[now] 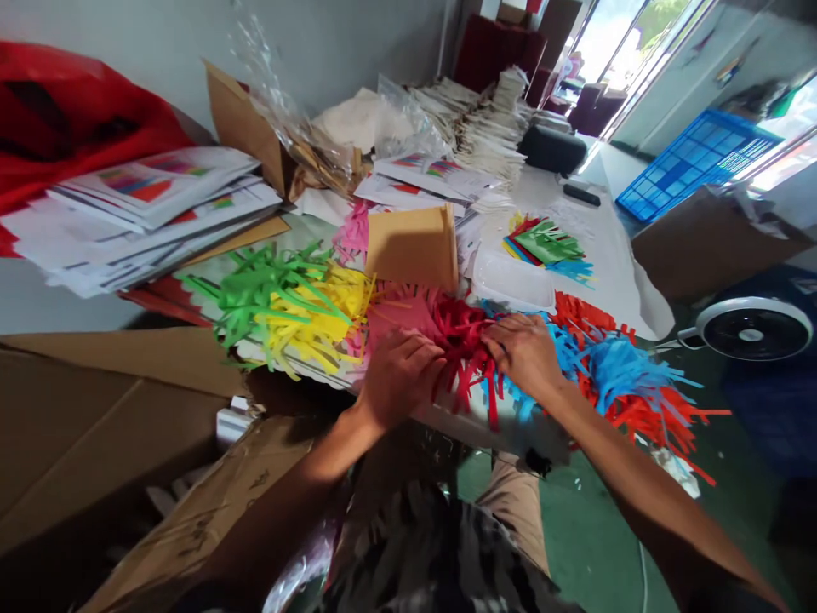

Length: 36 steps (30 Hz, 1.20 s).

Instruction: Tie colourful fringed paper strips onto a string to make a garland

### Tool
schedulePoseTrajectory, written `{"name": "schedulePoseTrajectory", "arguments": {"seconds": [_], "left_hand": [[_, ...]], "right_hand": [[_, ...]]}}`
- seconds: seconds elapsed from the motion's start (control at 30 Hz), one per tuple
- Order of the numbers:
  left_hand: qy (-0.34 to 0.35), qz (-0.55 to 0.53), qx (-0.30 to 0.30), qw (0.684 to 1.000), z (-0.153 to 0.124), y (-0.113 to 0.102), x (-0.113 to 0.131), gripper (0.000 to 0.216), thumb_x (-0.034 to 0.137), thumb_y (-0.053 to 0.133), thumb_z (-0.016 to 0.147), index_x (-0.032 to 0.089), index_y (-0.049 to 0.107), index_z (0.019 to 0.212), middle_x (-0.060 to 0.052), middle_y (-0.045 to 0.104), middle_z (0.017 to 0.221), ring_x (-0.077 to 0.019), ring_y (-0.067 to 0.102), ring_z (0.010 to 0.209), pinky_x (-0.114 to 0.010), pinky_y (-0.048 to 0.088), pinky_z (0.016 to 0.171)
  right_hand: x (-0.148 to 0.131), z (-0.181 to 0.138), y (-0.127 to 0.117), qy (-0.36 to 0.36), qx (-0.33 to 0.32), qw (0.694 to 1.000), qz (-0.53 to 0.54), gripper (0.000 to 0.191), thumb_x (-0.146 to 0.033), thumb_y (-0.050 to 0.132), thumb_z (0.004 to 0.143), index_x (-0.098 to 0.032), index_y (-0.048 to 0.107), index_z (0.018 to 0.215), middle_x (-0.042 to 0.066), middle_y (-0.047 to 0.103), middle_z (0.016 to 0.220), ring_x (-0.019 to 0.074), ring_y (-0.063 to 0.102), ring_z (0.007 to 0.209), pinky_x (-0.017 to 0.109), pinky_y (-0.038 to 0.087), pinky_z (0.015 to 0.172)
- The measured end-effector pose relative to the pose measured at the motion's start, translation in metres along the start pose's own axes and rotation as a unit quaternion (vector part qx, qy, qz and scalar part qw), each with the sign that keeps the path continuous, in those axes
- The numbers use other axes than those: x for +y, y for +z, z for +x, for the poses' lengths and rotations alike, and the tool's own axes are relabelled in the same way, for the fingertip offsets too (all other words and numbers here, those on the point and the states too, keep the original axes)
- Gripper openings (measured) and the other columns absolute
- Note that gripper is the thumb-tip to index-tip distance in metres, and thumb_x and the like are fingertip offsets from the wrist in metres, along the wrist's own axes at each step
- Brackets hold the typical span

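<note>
Dark red fringed paper (469, 328) lies at the table's near edge, between my two hands. My left hand (403, 375) has its fingers bent and close together at the left end of this red paper, over a flat pinkish-red part (399, 315). Curled round the fringe from the right is my right hand (524, 351), its fingertips partly hidden in the strips. Left of my hands are yellow fringed paper (316, 311) and green fringed paper (261, 281). Blue fringed paper (622, 370) and orange-red fringed paper (664, 413) spread out on the right.
Behind my hands stand a brown cardboard piece (412, 247) and a white plastic tray (514, 283). Printed sheets (159, 221) are stacked at left. A small multicoloured fringe bundle (545, 243) lies farther back. Cardboard boxes (95, 426) flank my left side; a fan (753, 328) is at right.
</note>
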State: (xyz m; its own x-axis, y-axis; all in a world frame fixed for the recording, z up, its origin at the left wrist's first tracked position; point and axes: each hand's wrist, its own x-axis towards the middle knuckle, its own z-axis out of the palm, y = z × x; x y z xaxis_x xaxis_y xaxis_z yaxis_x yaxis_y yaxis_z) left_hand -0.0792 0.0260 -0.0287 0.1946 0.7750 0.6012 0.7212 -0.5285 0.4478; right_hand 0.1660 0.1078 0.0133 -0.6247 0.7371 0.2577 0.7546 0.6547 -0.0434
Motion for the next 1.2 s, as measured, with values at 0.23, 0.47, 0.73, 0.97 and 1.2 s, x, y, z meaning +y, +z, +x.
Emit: {"name": "schedulePoseTrajectory", "arguments": {"seconds": [0.23, 0.47, 0.73, 0.97, 1.2], "left_hand": [[-0.066, -0.099, 0.064, 0.991, 0.026, -0.005, -0.003, 0.009, 0.023, 0.066, 0.101, 0.022, 0.075, 0.101, -0.002, 0.080, 0.098, -0.0208, 0.069, 0.097, -0.038, 0.051, 0.094], [-0.110, -0.180, 0.120, 0.970, 0.049, 0.012, -0.015, 0.009, 0.019, 0.068, 0.098, 0.023, 0.076, 0.101, -0.003, 0.079, 0.105, -0.0200, 0.071, 0.104, -0.037, 0.052, 0.098], [-0.094, -0.199, 0.072, 0.973, 0.053, 0.027, -0.011, 0.014, 0.020, 0.068, 0.097, 0.025, 0.077, 0.106, -0.003, 0.082, 0.106, -0.0196, 0.073, 0.101, -0.038, 0.056, 0.095], [-0.151, -0.198, 0.050, 0.967, 0.058, 0.025, -0.006, 0.009, 0.018, 0.076, 0.090, 0.024, 0.081, 0.094, 0.000, 0.081, 0.090, -0.0171, 0.072, 0.085, -0.029, 0.055, 0.080], [-0.174, -0.291, 0.026, 0.940, 0.060, 0.032, -0.003, 0.015, 0.019, 0.068, 0.090, 0.022, 0.079, 0.101, -0.002, 0.081, 0.093, -0.0160, 0.072, 0.081, -0.027, 0.055, 0.072]], "right_hand": [[0.026, 0.022, -0.028, 0.136, -0.022, 0.935, 0.325, 0.012, -0.035, 0.079, 0.084, -0.023, 0.079, 0.084, 0.002, 0.080, 0.084, 0.0207, 0.071, 0.078, 0.032, 0.050, 0.073], [0.034, 0.018, -0.031, 0.105, -0.032, 0.890, 0.443, 0.026, -0.047, 0.085, 0.080, -0.022, 0.080, 0.083, 0.005, 0.078, 0.088, 0.0205, 0.071, 0.083, 0.034, 0.054, 0.080], [0.030, 0.012, -0.035, 0.074, -0.006, 0.884, 0.462, 0.023, -0.046, 0.083, 0.085, -0.024, 0.080, 0.086, 0.005, 0.078, 0.091, 0.0215, 0.071, 0.088, 0.036, 0.054, 0.085], [0.038, 0.005, -0.043, 0.102, 0.006, 0.874, 0.475, 0.023, -0.044, 0.083, 0.084, -0.023, 0.077, 0.086, 0.003, 0.075, 0.090, 0.0198, 0.067, 0.086, 0.033, 0.051, 0.082], [0.042, -0.005, -0.043, 0.127, 0.013, 0.833, 0.538, 0.033, -0.051, 0.085, 0.081, -0.022, 0.070, 0.087, 0.001, 0.070, 0.084, 0.0163, 0.061, 0.074, 0.029, 0.048, 0.069]]}}
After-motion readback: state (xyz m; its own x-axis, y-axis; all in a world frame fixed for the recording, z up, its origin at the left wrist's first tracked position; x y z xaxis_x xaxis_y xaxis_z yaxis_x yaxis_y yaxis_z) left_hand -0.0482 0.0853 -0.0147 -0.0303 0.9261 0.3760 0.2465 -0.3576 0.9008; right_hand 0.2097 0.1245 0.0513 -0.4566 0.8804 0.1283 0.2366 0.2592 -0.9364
